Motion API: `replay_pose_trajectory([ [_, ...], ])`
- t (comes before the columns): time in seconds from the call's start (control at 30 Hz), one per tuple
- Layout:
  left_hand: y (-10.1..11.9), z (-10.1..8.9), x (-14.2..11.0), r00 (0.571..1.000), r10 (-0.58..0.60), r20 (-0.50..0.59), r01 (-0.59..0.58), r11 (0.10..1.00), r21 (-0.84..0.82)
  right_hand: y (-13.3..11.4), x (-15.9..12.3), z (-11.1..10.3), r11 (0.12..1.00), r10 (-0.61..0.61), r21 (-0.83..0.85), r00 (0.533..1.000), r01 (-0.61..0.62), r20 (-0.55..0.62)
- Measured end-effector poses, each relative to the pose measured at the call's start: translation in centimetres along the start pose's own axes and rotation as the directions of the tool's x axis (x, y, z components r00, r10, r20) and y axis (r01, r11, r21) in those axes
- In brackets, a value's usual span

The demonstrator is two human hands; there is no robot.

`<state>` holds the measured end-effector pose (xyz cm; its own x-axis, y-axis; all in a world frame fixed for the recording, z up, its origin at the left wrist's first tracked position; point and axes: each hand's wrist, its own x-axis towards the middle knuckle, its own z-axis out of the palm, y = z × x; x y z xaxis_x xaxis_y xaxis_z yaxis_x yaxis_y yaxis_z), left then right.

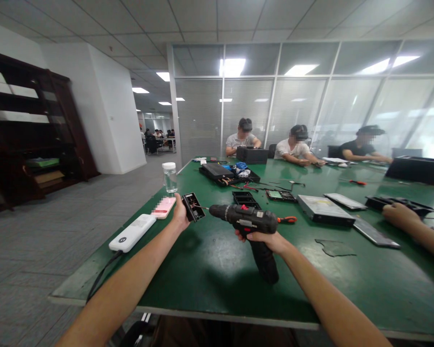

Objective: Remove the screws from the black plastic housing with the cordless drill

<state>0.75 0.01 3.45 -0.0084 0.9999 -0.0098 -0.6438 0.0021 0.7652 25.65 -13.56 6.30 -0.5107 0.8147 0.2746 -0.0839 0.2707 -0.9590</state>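
My right hand [258, 237] is wrapped round the grip of a black cordless drill [244, 219], whose bit points left. In my left hand [181, 214] is a small black plastic case [194, 207], tilted so its open side with inner compartments and reddish wires faces the drill. The bit's tip is at or close to that open side; I cannot tell whether it touches. Both things are held above the green table [206, 289].
On the left lie a white power bank [133, 233] with a cable, a pink phone [164, 208] and a clear jar [169, 178]. Ahead are a black toolbox [217, 171], a circuit board [280, 195] and an optical drive [324, 210]. A co-worker's hand [401, 215] is at right.
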Motion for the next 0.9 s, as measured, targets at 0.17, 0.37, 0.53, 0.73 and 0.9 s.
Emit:
replay_pose_trajectory([
  [0.17, -1.6, -0.4, 0.5, 1.0, 0.019, -0.001, -0.018, 0.987, 0.161, 0.6, 0.1, -0.4, 0.999, 0.013, 0.05, 0.994, -0.008, -0.112],
  [0.37, -1.5, -0.3, 0.0, 0.967, 0.076, 0.245, -0.177, 0.889, 0.423, 1.3, 0.3, -1.4, 0.99, 0.069, 0.132, 0.977, -0.042, -0.203],
  [0.53, 1.7, -0.2, -1.3, 0.872, -0.047, 0.487, -0.266, 0.79, 0.553, 1.4, 0.2, -1.8, 0.989, 0.08, 0.139, 0.966, -0.047, -0.245],
  [0.73, 4.0, -1.2, -2.1, 0.738, -0.56, 0.377, 0.047, 0.6, 0.799, 1.3, 0.3, -1.4, 0.99, 0.076, 0.137, 0.961, -0.041, -0.265],
  [0.9, 1.7, -1.0, -1.6, 0.78, -0.599, 0.181, -0.044, 0.235, 0.971, 1.3, 0.3, -1.3, 0.991, 0.077, 0.129, 0.962, -0.045, -0.263],
])
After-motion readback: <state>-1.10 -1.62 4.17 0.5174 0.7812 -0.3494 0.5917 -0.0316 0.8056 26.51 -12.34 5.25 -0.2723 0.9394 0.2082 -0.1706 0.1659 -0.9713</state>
